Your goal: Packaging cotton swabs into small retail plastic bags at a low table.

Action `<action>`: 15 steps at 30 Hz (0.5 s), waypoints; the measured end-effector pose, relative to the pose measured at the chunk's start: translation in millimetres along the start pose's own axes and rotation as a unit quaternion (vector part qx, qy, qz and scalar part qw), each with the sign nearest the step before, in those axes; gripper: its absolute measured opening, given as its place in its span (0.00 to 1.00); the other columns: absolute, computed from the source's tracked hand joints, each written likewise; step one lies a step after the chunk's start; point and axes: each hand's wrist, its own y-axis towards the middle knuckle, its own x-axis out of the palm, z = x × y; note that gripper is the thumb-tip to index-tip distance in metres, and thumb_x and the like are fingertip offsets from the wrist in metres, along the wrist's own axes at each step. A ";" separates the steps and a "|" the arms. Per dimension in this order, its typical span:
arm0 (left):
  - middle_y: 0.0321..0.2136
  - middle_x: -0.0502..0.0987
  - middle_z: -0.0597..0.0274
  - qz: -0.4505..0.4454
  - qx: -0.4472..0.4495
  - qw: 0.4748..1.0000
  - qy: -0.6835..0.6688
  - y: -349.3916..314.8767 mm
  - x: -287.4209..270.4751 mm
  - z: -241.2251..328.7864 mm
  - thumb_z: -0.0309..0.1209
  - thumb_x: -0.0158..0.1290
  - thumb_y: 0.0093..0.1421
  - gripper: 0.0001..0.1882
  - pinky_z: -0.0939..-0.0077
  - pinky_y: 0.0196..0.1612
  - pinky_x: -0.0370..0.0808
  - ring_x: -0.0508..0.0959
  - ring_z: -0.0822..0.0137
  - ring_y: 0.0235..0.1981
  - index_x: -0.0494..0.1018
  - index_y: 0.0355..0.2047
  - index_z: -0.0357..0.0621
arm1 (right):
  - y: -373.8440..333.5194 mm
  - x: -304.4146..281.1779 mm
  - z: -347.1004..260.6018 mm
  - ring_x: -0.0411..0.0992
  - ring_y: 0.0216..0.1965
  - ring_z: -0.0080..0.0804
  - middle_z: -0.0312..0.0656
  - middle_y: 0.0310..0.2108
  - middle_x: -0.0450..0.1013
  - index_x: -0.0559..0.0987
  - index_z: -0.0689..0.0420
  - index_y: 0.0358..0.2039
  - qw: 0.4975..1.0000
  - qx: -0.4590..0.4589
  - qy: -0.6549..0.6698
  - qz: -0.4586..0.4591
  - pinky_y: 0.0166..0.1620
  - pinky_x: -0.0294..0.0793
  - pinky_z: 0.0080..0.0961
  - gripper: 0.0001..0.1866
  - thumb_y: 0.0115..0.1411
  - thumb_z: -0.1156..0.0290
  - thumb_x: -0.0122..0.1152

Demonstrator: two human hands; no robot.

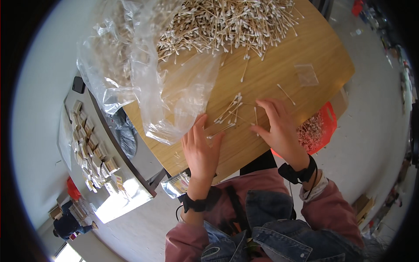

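A few loose cotton swabs [231,109] lie on the wooden table [325,48] between my hands. My left hand [200,153] rests at the near table edge, fingers stretched and thumb apart, beside the swabs and touching or nearly touching the clear plastic bag [174,102]. On the other side, my right hand [281,129] is spread with thumb and fingers apart, close to single swabs [255,115]. A large heap of cotton swabs [231,26] covers the far part of the table. Neither hand visibly holds anything.
A small clear packet [307,75] and a lone swab [286,94] lie at right. Below the right edge stands a red container [329,124] with swabs. A filled clear pack [176,183] is by my left wrist. Another table [113,203] bears many small packs; a person [72,222] is beyond.
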 end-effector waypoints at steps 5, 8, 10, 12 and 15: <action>0.45 0.79 0.55 -0.003 0.015 1.000 -0.023 1.4 1.3 -3.0 0.25 0.65 0.51 0.26 0.62 0.49 0.71 0.77 0.52 0.44 0.72 0.51 0.41 | 5.6 9.9 11.6 0.72 0.46 0.48 0.47 0.46 0.73 0.76 0.58 0.48 0.996 0.042 0.077 0.018 0.48 0.73 0.35 0.20 0.54 0.78 0.68; 0.43 0.79 0.54 -0.008 0.018 0.999 -0.043 2.7 2.7 -2.7 0.24 0.64 0.51 0.24 0.62 0.48 0.72 0.77 0.52 0.43 0.73 0.49 0.41 | 9.8 11.1 14.4 0.72 0.42 0.47 0.45 0.38 0.72 0.77 0.57 0.42 0.996 -0.018 0.089 0.027 0.43 0.73 0.37 0.14 0.54 0.80 0.65; 0.42 0.79 0.54 -0.013 0.014 0.998 -0.054 3.2 2.1 -1.6 0.23 0.64 0.51 0.23 0.62 0.47 0.72 0.77 0.52 0.43 0.74 0.49 0.41 | 11.5 11.0 10.0 0.73 0.40 0.46 0.43 0.36 0.72 0.79 0.58 0.39 0.996 -0.024 0.080 0.004 0.42 0.73 0.37 0.11 0.55 0.81 0.63; 0.42 0.79 0.55 -0.015 0.024 0.998 -0.060 3.9 1.3 -0.8 0.22 0.63 0.51 0.22 0.62 0.46 0.73 0.77 0.52 0.42 0.74 0.48 0.41 | 13.0 14.6 9.0 0.73 0.41 0.45 0.43 0.36 0.72 0.79 0.58 0.39 0.996 -0.038 0.080 0.012 0.42 0.73 0.37 0.11 0.55 0.81 0.63; 0.42 0.79 0.55 -0.014 0.031 0.996 -0.078 3.4 2.2 -3.4 0.21 0.63 0.51 0.21 0.61 0.47 0.73 0.77 0.52 0.42 0.74 0.47 0.40 | 16.9 17.7 5.3 0.73 0.41 0.44 0.42 0.37 0.72 0.79 0.58 0.38 0.995 -0.064 0.075 0.012 0.41 0.73 0.37 0.10 0.54 0.82 0.62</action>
